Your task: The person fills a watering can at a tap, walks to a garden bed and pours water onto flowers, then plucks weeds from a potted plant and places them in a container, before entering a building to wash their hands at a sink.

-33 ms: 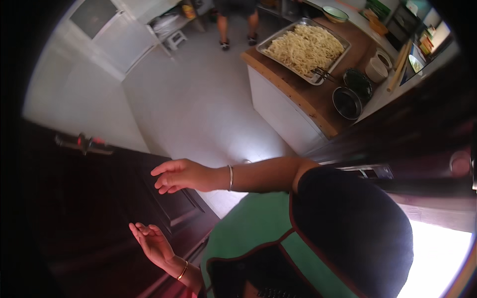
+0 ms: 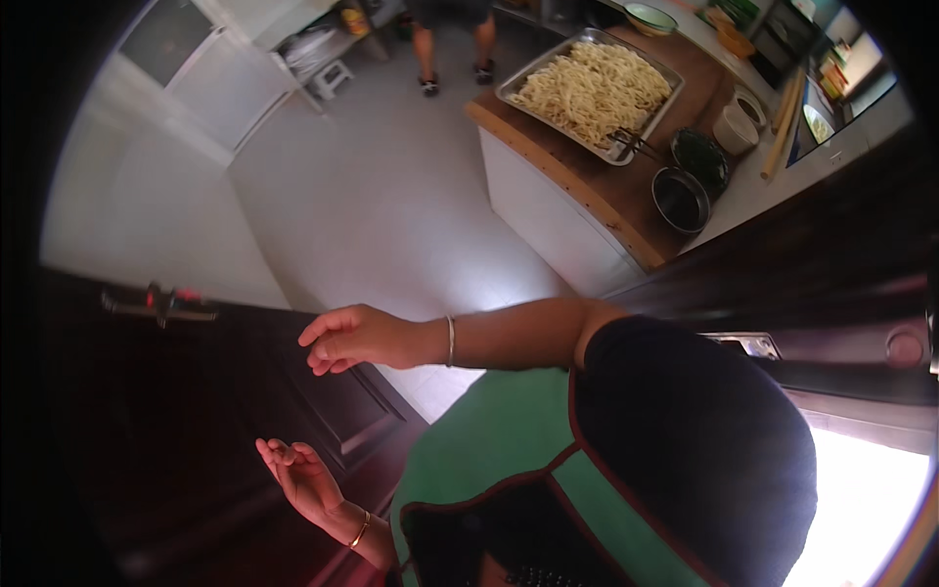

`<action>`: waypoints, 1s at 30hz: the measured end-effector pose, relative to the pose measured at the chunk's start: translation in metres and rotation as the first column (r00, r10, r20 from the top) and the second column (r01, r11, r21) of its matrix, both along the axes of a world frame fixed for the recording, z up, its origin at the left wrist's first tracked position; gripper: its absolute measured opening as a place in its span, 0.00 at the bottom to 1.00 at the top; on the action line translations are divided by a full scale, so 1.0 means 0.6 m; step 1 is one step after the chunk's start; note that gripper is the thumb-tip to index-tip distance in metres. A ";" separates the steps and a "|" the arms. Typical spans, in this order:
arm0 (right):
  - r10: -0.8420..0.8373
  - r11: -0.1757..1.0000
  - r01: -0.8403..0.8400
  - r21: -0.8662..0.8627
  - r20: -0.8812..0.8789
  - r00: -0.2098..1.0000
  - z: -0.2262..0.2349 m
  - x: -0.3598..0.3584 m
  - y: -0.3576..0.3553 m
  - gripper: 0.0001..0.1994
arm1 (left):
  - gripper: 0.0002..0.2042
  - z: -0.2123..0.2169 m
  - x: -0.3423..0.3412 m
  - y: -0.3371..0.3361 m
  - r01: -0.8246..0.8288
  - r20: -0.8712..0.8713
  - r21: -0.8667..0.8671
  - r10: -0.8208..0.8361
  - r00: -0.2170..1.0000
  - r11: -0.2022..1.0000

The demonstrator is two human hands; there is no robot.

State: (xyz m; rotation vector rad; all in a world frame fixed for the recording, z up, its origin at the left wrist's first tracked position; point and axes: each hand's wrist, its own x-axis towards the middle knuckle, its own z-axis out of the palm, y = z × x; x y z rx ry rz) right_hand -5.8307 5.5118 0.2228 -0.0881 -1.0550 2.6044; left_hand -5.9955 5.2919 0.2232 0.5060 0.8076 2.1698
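As I watched through the head camera, taking its centre as the clock's, the dark panelled door (image 2: 186, 421) filled the view from seven to nine o'clock, its metal handle (image 2: 161, 306) out at nine. The right hand (image 2: 370, 338) lay at eight o'clock, crossing in from the right with a silver bangle (image 2: 451, 340) at its wrist; its fingers were loosely bent, slightly apart from the thumb. The left hand (image 2: 311, 487) was lower, between seven and eight, palm turned partly up, its fingers curled and apart, with a gold bracelet (image 2: 360, 530) below. Both showed in front of the door, and I could not tell whether either touched it. Below centre I saw the wearer's green apron (image 2: 489, 416) and dark sleeve (image 2: 685, 430). Toward one o'clock stood the wooden-topped worktop (image 2: 562, 157), bearing a metal tray (image 2: 671, 96) heaped with pale noodles (image 2: 592, 93); dark utensils (image 2: 638, 144) rested at the tray's near corner. A round dark pot (image 2: 682, 201) sat at two o'clock, beside a dark bowl (image 2: 700, 161). Up at twelve, I saw another person's legs (image 2: 424, 54) on the grey floor (image 2: 372, 196), and at eleven a small white stool (image 2: 333, 78). At four o'clock bright light (image 2: 866, 509) flooded in.
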 end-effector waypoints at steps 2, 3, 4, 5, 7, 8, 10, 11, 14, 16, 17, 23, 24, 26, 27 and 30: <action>-0.072 0.975 0.061 0.214 0.046 0.996 0.003 -0.022 0.096 0.18 | 0.21 0.007 -0.065 0.089 0.004 0.055 -0.078 0.000 0.998 0.997; -0.110 0.974 0.095 0.206 0.064 0.992 0.000 -0.031 0.130 0.18 | 0.21 0.005 -0.108 0.126 0.035 0.063 -0.015 -0.034 0.997 0.999; -0.145 0.955 0.113 0.273 0.098 0.985 -0.007 -0.039 0.162 0.17 | 0.22 -0.002 -0.146 0.166 0.063 0.070 0.048 -0.067 0.995 0.997; -0.178 0.929 0.127 0.349 0.117 0.977 -0.005 -0.051 0.194 0.16 | 0.23 0.005 -0.170 0.218 0.149 0.016 0.041 -0.150 0.989 0.988; -0.301 0.800 0.166 0.577 0.146 0.942 0.008 -0.065 0.247 0.18 | 0.25 0.018 -0.161 0.330 0.189 -0.028 -0.107 -0.193 0.981 0.976; -0.332 0.809 0.199 0.553 0.150 0.931 0.004 -0.076 0.270 0.22 | 0.26 0.032 -0.146 0.394 0.203 -0.086 -0.253 -0.231 0.969 0.946; -0.438 0.828 0.297 0.476 0.219 0.872 -0.008 -0.099 0.328 0.26 | 0.24 0.052 -0.105 0.503 0.546 -0.025 -0.197 -0.561 0.828 0.814; -0.477 0.807 0.329 0.490 0.214 0.853 -0.003 -0.105 0.363 0.26 | 0.22 0.044 -0.105 0.556 0.671 0.017 -0.158 -0.678 0.735 0.724; -0.422 0.903 0.430 0.006 0.197 0.885 -0.002 -0.128 0.441 0.29 | 0.20 0.043 -0.099 0.710 0.860 -0.023 -0.150 -0.871 0.490 0.488; -0.435 0.896 0.408 0.174 0.168 0.884 0.023 -0.137 0.481 0.29 | 0.22 0.037 -0.132 0.801 0.817 -0.021 -0.303 -0.860 0.510 0.491; -0.587 0.799 0.506 0.326 0.236 0.774 0.047 -0.123 0.492 0.26 | 0.18 0.049 -0.138 0.840 0.773 -0.061 -0.333 -0.831 0.553 0.539; -0.952 0.255 0.822 0.510 0.281 0.120 0.010 0.039 0.529 0.10 | 0.12 0.011 -0.084 1.061 0.950 0.055 -0.249 -0.977 0.207 0.187; -0.942 0.174 0.881 0.441 0.334 0.019 0.015 0.070 0.512 0.09 | 0.11 0.010 -0.065 1.083 0.989 0.076 -0.145 -0.997 0.035 0.024; -0.907 -0.152 0.947 0.282 0.341 -0.247 -0.031 0.143 0.494 0.10 | 0.11 0.021 0.005 1.102 0.968 0.083 -0.248 -0.997 -0.002 -0.022; -0.865 -0.265 0.917 0.299 0.347 -0.363 -0.054 0.185 0.478 0.11 | 0.11 0.021 0.037 1.112 0.937 0.082 -0.347 -0.997 -0.001 -0.029; -0.629 -0.564 0.745 0.356 0.400 -0.667 -0.125 0.319 0.434 0.16 | 0.11 -0.011 0.101 1.165 0.947 0.136 -0.247 -0.975 -0.174 -0.203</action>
